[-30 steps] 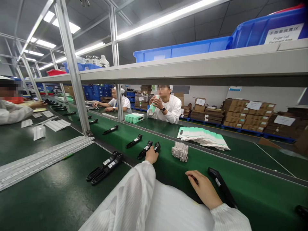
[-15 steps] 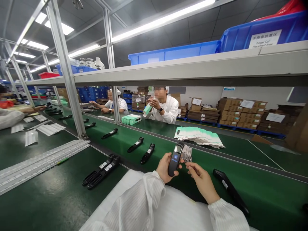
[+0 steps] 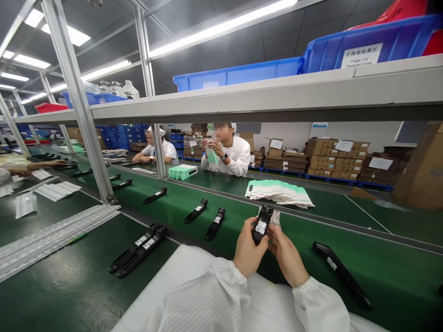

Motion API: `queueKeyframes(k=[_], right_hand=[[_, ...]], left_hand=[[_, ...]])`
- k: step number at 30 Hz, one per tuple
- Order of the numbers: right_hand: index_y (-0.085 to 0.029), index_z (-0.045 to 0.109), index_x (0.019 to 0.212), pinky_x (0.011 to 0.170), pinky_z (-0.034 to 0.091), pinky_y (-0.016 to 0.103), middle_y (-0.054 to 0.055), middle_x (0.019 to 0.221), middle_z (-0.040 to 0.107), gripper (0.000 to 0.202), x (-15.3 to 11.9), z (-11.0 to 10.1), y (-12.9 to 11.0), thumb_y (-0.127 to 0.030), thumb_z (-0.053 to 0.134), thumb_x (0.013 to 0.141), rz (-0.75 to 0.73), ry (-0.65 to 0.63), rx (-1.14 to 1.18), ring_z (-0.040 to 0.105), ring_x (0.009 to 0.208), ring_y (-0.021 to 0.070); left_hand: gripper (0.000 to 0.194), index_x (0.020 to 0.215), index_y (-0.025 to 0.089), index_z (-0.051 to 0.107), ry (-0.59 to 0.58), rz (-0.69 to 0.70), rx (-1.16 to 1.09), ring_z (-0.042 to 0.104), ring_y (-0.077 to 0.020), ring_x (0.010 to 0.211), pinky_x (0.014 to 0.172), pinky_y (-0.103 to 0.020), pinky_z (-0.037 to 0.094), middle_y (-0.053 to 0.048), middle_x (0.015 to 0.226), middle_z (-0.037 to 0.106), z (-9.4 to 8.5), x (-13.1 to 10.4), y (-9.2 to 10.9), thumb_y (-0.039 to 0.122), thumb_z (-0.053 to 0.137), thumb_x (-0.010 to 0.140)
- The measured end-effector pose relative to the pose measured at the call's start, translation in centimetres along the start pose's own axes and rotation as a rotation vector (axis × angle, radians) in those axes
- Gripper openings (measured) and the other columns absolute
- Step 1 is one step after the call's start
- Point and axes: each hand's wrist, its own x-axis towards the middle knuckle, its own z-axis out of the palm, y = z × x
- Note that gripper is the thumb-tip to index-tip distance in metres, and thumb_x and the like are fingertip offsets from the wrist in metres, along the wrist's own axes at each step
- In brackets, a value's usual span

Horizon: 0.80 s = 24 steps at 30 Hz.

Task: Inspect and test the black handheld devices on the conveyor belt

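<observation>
A black handheld device (image 3: 262, 225) is held up over the green belt, its back with white labels facing me. My left hand (image 3: 248, 249) is closed round its lower part, thumb across the bottom end. My right hand (image 3: 286, 253) is closed against the device's right side, its fingertips partly hidden behind it. A bundle of grey-white strips (image 3: 276, 217) shows just behind the device and my right fingers. To the right, another black handheld device (image 3: 341, 272) lies on the belt. Two more such devices, one of them a black device (image 3: 215, 224), lie left of my hands.
Fanned green-and-white cartons (image 3: 277, 192) lie beyond the belt (image 3: 242, 203). A co-worker (image 3: 231, 152) opposite holds a green carton. Two black devices (image 3: 138, 249) rest side by side on the left table. A metal post (image 3: 81, 101) and an overhead shelf (image 3: 242, 99) with blue bins frame the station.
The device has been turned over, from its lit screen side to its labelled back. My right hand has come up against it. The view has shifted slightly right.
</observation>
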Motion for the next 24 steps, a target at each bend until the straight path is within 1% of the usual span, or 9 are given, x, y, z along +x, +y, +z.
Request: queueKeyframes(k=[4, 7, 10, 13, 16, 18, 20, 22, 24], right_hand=[[-0.023, 0.068, 0.092, 0.076, 0.046, 0.031, 0.004, 0.098, 0.067, 0.039, 0.0, 0.1, -0.2, -0.052, 0.064, 0.065, -0.005, -0.037, 0.028, 0.057, 0.095, 0.0248], [-0.022, 0.067, 0.091, 0.07, 0.045, 0.029, 0.004, 0.094, 0.067, 0.038, 0.3, -0.4, 0.1, -0.05, 0.065, 0.065, -0.03, -0.036, 0.011, 0.057, 0.09, 0.0224], [-0.022, 0.067, 0.088, 0.064, 0.044, 0.027, 0.003, 0.089, 0.066, 0.034, 0.5, -0.8, 0.4, -0.049, 0.064, 0.067, -0.043, -0.05, -0.008, 0.057, 0.083, 0.0192], [-0.022, 0.066, 0.084, 0.063, 0.043, 0.026, 0.002, 0.087, 0.064, 0.03, 0.5, -1.1, 0.6, -0.048, 0.062, 0.069, -0.036, -0.066, -0.025, 0.055, 0.079, 0.0173], [-0.022, 0.065, 0.083, 0.063, 0.044, 0.025, 0.003, 0.087, 0.063, 0.028, 0.5, -1.1, 0.7, -0.047, 0.061, 0.071, -0.033, -0.071, -0.031, 0.054, 0.079, 0.0171], [-0.023, 0.065, 0.084, 0.064, 0.044, 0.025, 0.003, 0.088, 0.063, 0.028, 0.5, -1.1, 0.8, -0.047, 0.059, 0.072, -0.039, -0.076, -0.041, 0.055, 0.081, 0.0175], [-0.024, 0.064, 0.088, 0.064, 0.044, 0.025, 0.003, 0.09, 0.064, 0.028, 0.5, -1.2, 0.9, -0.047, 0.057, 0.074, -0.045, -0.088, -0.063, 0.055, 0.082, 0.018], [-0.025, 0.064, 0.091, 0.065, 0.044, 0.026, 0.004, 0.091, 0.065, 0.029, 0.7, -1.2, 1.1, -0.048, 0.056, 0.074, -0.037, -0.086, -0.084, 0.057, 0.083, 0.0188], [-0.025, 0.063, 0.091, 0.066, 0.045, 0.028, 0.004, 0.09, 0.066, 0.031, 0.9, -1.4, 1.4, -0.049, 0.055, 0.073, -0.014, -0.063, -0.081, 0.059, 0.082, 0.0201]], left_hand=[[0.045, 0.119, 0.021, 0.038, -0.056, 0.029, -0.006, 0.053, -0.0158, 0.087, 0.078, -0.028, 0.041, -0.004, 0.096, 0.055, 0.5, -0.8, 0.6, 0.022, 0.054, 0.076], [0.034, 0.116, 0.021, 0.041, -0.114, 0.002, -0.074, 0.053, -0.0154, 0.079, 0.075, -0.028, 0.041, -0.003, 0.087, 0.055, 0.1, -0.1, 0.1, 0.033, 0.042, 0.084], [0.038, 0.119, 0.02, 0.04, -0.073, -0.035, 0.034, 0.052, -0.0175, 0.083, 0.079, -0.03, 0.04, -0.005, 0.088, 0.054, -1.9, 1.7, -1.6, 0.04, 0.035, 0.086], [0.057, 0.122, 0.02, 0.04, 0.028, -0.072, 0.402, 0.038, -0.0271, 0.113, 0.094, -0.035, 0.03, -0.011, 0.111, 0.048, -4.9, 3.7, -3.9, 0.033, 0.06, 0.07], [0.051, 0.103, 0.018, 0.052, -0.012, -0.369, 0.483, 0.024, -0.0355, 0.123, 0.096, -0.041, 0.026, -0.014, 0.116, 0.044, -7.4, 4.9, -6.0, 0.021, 0.068, 0.055], [0.035, 0.085, 0.017, 0.054, -0.045, -0.519, 0.383, 0.027, -0.0375, 0.121, 0.094, -0.042, 0.029, -0.014, 0.111, 0.047, -8.0, 5.3, -6.8, 0.017, 0.067, 0.052], [0.022, 0.074, 0.017, 0.052, -0.062, -0.571, 0.276, 0.038, -0.035, 0.114, 0.088, -0.039, 0.035, -0.012, 0.102, 0.051, -7.9, 5.4, -6.9, 0.02, 0.064, 0.056], [0.014, 0.07, 0.017, 0.05, -0.091, -0.604, 0.162, 0.051, -0.0285, 0.098, 0.076, -0.034, 0.043, -0.01, 0.087, 0.055, -7.3, 5.4, -6.6, 0.027, 0.057, 0.064], [0.018, 0.07, 0.017, 0.048, -0.126, -0.644, 0.037, 0.056, -0.021, 0.078, 0.064, -0.03, 0.045, -0.007, 0.075, 0.055, -6.5, 5.3, -5.9, 0.034, 0.044, 0.073]])
